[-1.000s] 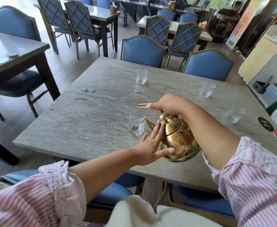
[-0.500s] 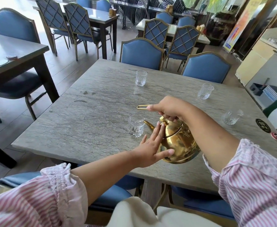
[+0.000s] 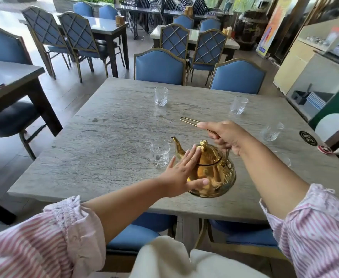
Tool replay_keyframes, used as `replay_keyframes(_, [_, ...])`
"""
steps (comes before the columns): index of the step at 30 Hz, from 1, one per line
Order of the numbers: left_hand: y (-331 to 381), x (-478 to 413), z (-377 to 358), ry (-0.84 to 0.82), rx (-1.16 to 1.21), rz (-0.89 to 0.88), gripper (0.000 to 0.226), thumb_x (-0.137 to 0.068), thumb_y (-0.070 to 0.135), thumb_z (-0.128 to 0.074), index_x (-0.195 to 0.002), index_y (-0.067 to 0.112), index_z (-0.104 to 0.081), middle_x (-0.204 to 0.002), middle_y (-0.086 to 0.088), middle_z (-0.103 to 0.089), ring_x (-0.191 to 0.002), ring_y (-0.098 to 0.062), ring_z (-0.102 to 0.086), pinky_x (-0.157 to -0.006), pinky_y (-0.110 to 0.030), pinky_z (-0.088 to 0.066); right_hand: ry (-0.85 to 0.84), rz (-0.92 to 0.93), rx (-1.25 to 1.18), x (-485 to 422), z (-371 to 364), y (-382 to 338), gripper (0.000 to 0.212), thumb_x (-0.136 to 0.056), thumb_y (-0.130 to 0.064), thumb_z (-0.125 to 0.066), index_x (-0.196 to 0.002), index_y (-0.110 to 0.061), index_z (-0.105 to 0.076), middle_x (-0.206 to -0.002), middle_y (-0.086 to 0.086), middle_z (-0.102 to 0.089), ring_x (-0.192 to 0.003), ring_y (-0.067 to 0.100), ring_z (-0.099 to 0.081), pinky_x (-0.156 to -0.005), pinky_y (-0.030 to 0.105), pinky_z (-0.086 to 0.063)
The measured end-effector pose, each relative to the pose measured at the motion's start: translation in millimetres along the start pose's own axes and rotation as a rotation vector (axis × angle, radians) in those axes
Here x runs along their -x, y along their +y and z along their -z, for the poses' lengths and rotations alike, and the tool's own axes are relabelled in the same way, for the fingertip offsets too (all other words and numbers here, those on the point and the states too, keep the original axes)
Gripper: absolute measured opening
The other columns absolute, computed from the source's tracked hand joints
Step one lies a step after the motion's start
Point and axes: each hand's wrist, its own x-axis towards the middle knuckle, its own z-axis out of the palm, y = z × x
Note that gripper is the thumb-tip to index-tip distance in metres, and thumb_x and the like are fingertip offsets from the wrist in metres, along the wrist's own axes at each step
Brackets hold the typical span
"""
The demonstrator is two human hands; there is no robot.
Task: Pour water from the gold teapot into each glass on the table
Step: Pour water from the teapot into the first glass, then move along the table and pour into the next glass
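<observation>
Right hand: clenched on gold teapot handle
Left hand: flat, fingers spread, pressed against teapot
Spout: beside nearest glass

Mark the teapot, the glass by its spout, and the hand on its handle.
teapot (image 3: 214, 173): head view, on its gold belly.
glass (image 3: 159, 152): head view, on its clear side wall.
right hand (image 3: 227, 134): head view, on the knuckles.
</observation>
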Motion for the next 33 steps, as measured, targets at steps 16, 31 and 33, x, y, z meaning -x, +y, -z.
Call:
replay_keyframes(16, [83,-23,-8,0.217,-0.098,-0.3,0.094,-0.075,0.079,-0.018,-0.149,0.023,-0.009,-0.158,0.006,-0.006,-0.145,-0.011,0.001,-0.117,-0.043,0.005,0.336,0.11,-0.395,96,69,38,0.053,-0.08,-0.044,-0.067,-0.041,-0.021,-0.039,-0.031,-0.008,-0.029,-0.026,0.008,-0.018,-0.034,0.015,-0.016])
replay_keyframes(31, [230,-104,-85,0.265,-0.218,-0.324,0.096,-0.072,0.08,-0.015,-0.147,0.02,-0.021,-0.156,0.0,-0.019,-0.144,-0.016,-0.012,-0.113,-0.042,0.012,0.301,0.144,-0.343,150,223,129,0.056,-0.08,-0.045,-0.068,-0.039,-0.021,-0.038,-0.031,-0.009,-0.029,-0.027,0.009,-0.018,-0.034,0.014,-0.017])
replay_keyframes(33, [248,-117,-94,0.256,-0.211,-0.309,0.092,-0.073,0.078,-0.017,-0.146,0.023,-0.022,-0.156,0.001,-0.02,-0.144,-0.015,-0.013,-0.112,-0.041,0.013,0.3,0.137,-0.34,154,242,142,0.056,-0.079,-0.046,-0.068,-0.039,-0.021,-0.038,-0.031,-0.009,-0.028,-0.027,0.009,-0.018,-0.035,0.015,-0.017])
